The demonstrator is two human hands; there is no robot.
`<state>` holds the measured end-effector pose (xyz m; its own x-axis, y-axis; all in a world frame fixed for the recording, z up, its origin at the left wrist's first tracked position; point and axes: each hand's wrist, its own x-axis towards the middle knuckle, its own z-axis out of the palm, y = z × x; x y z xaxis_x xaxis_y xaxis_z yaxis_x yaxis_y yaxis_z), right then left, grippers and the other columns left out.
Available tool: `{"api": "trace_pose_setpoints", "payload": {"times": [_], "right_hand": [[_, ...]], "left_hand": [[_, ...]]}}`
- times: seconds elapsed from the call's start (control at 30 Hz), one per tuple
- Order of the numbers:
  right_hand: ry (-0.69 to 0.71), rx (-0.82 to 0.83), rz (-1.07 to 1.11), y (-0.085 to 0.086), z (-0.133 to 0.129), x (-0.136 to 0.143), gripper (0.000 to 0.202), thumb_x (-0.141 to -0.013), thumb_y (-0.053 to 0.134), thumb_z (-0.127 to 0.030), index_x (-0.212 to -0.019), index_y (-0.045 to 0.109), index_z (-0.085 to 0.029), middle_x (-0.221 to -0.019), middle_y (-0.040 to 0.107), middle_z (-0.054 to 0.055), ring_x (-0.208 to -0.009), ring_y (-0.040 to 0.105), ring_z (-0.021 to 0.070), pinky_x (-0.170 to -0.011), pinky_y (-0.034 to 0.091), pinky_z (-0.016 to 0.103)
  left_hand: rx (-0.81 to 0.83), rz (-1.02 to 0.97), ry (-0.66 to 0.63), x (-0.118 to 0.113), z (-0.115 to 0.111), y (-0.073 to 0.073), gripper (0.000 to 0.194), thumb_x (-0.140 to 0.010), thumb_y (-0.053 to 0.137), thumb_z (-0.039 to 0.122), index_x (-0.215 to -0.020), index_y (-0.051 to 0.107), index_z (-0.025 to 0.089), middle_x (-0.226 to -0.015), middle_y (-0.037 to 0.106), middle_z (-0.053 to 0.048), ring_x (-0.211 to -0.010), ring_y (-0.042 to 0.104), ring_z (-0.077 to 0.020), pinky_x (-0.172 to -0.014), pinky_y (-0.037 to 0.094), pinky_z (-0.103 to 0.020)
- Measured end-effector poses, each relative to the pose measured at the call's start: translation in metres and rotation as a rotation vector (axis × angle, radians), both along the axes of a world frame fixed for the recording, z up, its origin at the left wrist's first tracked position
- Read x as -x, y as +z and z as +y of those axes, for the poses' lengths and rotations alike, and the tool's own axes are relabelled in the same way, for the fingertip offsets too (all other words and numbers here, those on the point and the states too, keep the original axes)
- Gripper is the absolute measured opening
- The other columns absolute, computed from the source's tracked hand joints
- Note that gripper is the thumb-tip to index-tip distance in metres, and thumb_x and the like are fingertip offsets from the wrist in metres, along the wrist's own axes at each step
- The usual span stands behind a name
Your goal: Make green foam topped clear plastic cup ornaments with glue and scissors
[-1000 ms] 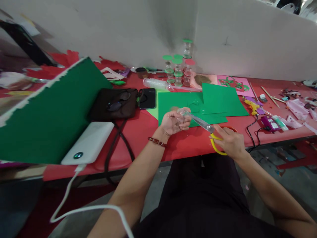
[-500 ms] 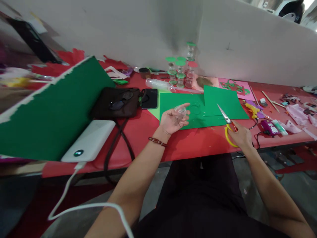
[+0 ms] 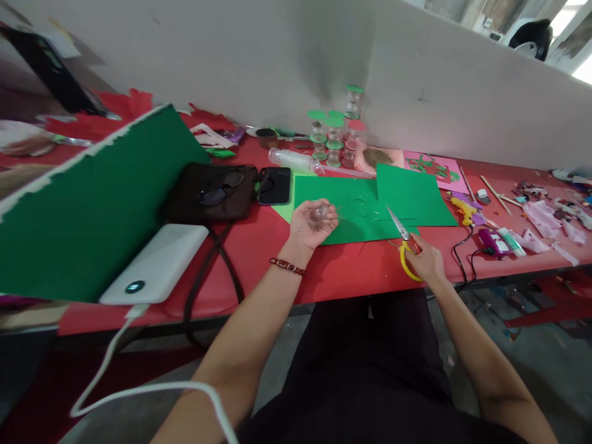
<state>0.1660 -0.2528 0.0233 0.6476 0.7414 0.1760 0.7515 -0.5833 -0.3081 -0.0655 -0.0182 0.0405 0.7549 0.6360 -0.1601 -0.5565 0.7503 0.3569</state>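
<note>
Scissors (image 3: 406,236) had swung away from the plastic piece (image 3: 319,213) since a second earlier in the head view. It sat in the left hand (image 3: 306,229), palm up, fingers curled around it. The right hand (image 3: 426,259) gripped the scissors' handles. Beyond the left hand lay a green sheet (image 3: 342,191); beyond the right, to its right, a glue gun (image 3: 464,208).

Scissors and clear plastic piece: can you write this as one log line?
left hand: holds clear plastic piece, palm up | right hand: holds scissors, apart from piece | green sheets: on red table
</note>
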Motion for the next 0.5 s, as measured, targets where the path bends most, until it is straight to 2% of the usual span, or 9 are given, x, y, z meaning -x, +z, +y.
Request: {"api": "trace_pose_setpoints", "payload": {"times": [0.17, 0.27, 0.33, 0.4, 0.5], "right_hand": [[0.008, 0.034, -0.034, 0.000, 0.008, -0.003, 0.054, -0.093, 0.063, -0.047, -0.143, 0.068, -0.028, -0.113, 0.083, 0.010, -0.094, 0.078, 0.0277, -0.075, 0.055, 0.034], [0.036, 0.110, -0.079, 0.007, 0.015, -0.004, 0.055, -0.095, 0.062, -0.044, -0.147, 0.065, -0.026, -0.114, 0.082, 0.011, -0.097, 0.077, 0.0283, -0.077, 0.054, 0.034], [0.062, 0.163, -0.129, 0.014, 0.019, -0.005, 0.055, -0.097, 0.062, -0.042, -0.148, 0.063, -0.023, -0.118, 0.080, 0.013, -0.101, 0.076, 0.0282, -0.080, 0.054, 0.035], [0.092, 0.195, -0.225, 0.025, 0.023, -0.004, 0.050, -0.097, 0.063, -0.037, -0.144, 0.067, -0.019, -0.124, 0.076, 0.018, -0.106, 0.073, 0.0302, -0.086, 0.054, 0.038], [0.170, 0.099, -0.331, 0.042, 0.035, 0.010, 0.038, -0.097, 0.062, -0.026, -0.130, 0.076, -0.014, -0.125, 0.073, 0.023, -0.117, 0.067, 0.0359, -0.099, 0.051, 0.048]], "left_hand": [[-0.032, -0.047, -0.031, 0.003, 0.000, 0.001, 0.044, -0.096, 0.039, 0.032, -0.069, 0.068, 0.013, -0.061, 0.053, -0.004, -0.040, 0.036, -0.0071, -0.040, 0.034, -0.020], [-0.079, -0.047, -0.022, 0.002, -0.001, 0.002, 0.046, -0.099, 0.037, 0.036, -0.071, 0.067, 0.015, -0.060, 0.051, -0.003, -0.040, 0.036, -0.0085, -0.041, 0.034, -0.022], [-0.112, -0.053, -0.021, 0.001, -0.003, 0.003, 0.043, -0.099, 0.038, 0.036, -0.080, 0.071, 0.015, -0.063, 0.055, -0.003, -0.043, 0.040, -0.0104, -0.043, 0.036, -0.023], [-0.142, -0.063, -0.033, 0.000, -0.005, 0.005, 0.040, -0.100, 0.040, 0.035, -0.098, 0.074, 0.014, -0.071, 0.062, -0.006, -0.047, 0.047, -0.0122, -0.047, 0.040, -0.025], [-0.162, -0.066, -0.084, -0.001, -0.010, 0.009, 0.039, -0.102, 0.042, 0.032, -0.123, 0.070, 0.015, -0.081, 0.069, -0.007, -0.054, 0.055, -0.0146, -0.051, 0.045, -0.026]]}}
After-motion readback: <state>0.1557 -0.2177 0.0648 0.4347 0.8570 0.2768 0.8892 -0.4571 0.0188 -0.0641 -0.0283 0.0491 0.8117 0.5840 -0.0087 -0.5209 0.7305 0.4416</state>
